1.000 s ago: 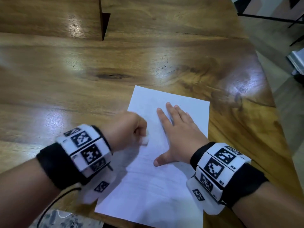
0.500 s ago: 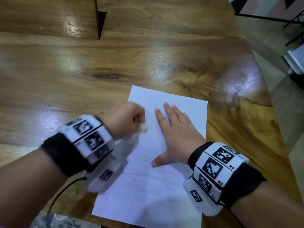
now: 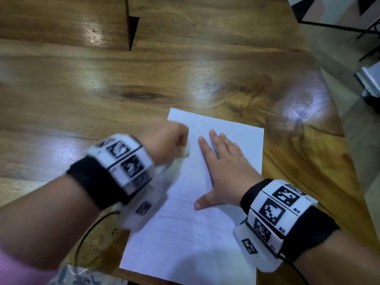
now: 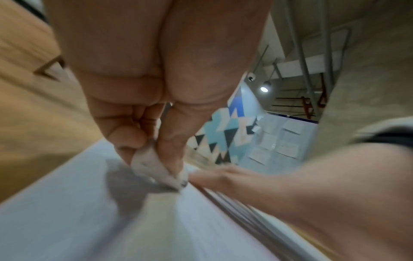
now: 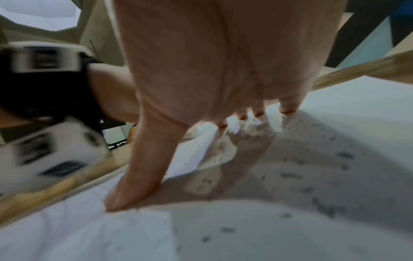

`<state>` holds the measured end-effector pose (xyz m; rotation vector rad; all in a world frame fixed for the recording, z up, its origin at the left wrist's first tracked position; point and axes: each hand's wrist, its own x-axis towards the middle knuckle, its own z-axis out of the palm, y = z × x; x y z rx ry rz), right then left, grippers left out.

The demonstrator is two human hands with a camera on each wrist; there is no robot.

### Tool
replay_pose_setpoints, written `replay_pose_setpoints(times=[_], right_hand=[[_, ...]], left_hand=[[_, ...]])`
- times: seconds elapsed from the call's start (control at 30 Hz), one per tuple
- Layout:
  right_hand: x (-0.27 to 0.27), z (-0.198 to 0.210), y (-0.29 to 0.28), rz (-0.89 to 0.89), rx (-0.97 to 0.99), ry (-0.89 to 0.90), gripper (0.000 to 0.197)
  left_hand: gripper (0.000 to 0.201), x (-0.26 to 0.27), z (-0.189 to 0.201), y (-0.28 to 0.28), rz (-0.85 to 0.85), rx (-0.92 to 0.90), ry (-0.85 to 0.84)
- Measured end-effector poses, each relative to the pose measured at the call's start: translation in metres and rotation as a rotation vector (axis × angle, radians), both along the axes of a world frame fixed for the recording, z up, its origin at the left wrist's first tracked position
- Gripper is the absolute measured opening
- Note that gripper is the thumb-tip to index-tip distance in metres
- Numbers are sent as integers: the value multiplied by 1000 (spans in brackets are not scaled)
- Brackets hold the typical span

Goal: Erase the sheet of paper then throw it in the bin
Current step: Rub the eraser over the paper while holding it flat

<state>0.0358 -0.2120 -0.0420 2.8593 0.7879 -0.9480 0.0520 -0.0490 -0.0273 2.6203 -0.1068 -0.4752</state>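
- Table [image 3: 61, 95]: glossy wood fills the head view. Low friction under a single sheet is likely, so the sheet could slide if the holding pressure drops.
- Left hand [image 3: 164, 144]: clenched round a small white eraser [image 4: 154, 169], left of centre in the head view. The eraser tip touches the sheet of paper [image 3: 185, 243]. The hand and wrist unit are blurred, consistent with rubbing. Risk: a stroke running toward the sheet's near left edge could catch that edge and fold or tear it.
- Eraser: its tip carries dark smudges in the left wrist view. Risk: a soiled tip may smear graphite instead of lifting it.
- Sheet of paper: lies flat on the table, lower centre of the head view, with its lower edge at the table's near edge. Dark crumbs are scattered across it in the right wrist view. Risk: crumbs dragged under the eraser may re-mark cleaned areas.
- Right hand [image 3: 224, 171]: flat and spread, palm down on the sheet, grasping nothing, right of centre. Risk: the eraser works just beside its fingers [image 4: 210, 176]; the strokes may strike them, and marks under the palm stay unreached unless the hand is repositioned.
- Bin: not in view.
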Motion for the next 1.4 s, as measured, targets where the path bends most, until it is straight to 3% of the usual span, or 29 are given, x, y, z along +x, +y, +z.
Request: replay_pose_setpoints(times=[0.13, 0.33, 0.5, 0.63, 0.73, 0.87, 0.97, 1.1, 1.2, 1.3, 1.4], right_hand=[[0, 1, -1, -2, -1, 5, 141], [0, -1, -1, 2, 17, 5, 140], [-1, 0, 1, 4, 1, 4, 142], [-1, 1, 0, 7, 1, 2, 143], [-1, -1, 0, 3, 6, 2, 144], [0, -3, 0, 10, -1, 5, 144], [0, -4, 1, 20, -19, -5, 144], [0, -3, 1, 19, -21, -4, 144], [-1, -2, 1, 5, -12, 5, 144], [-1, -1, 0, 2, -2, 8, 144], [0, 1, 2, -9, 9, -12, 142]], left_hand=[[13, 25, 0, -4, 105, 10, -54], [7, -54, 0, 6, -154, -35, 94], [10, -8, 4, 2, -23, -42, -36], [11, 5, 0, -6, 17, -29, -41], [9, -17, -5, -4, 29, -52, -55], [28, -61, -4, 3, -104, -72, 102], [3, -39, -2, 0, -38, -59, 36], [10, 0, -5, -3, 65, -41, -45], [8, -34, -3, 4, 15, -35, -10], [24, -71, -4, 5, 17, -82, 25], [20, -75, -6, 3, 56, -79, -22]])
